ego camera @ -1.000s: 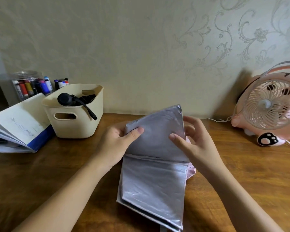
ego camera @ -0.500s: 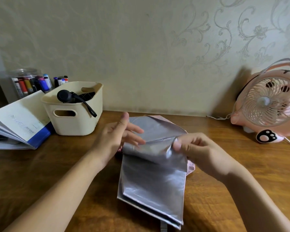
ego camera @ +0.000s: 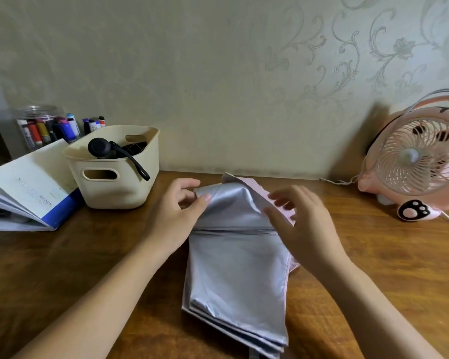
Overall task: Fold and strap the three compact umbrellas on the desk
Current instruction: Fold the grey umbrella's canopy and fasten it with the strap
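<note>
**Panel laid flat, right hand released**
A second ago you held one silver panel upright between both hands. Now it lies flat on the umbrella (ego camera: 237,270), which rests mid-frame on the desk (ego camera: 62,268). Your left hand (ego camera: 178,213) pinches the panel's left corner, while your right hand (ego camera: 300,226) is spread loose over the pink edge, gripping nothing. That pleat looks settled, but the rolling and strapping are likely still ahead.
</note>
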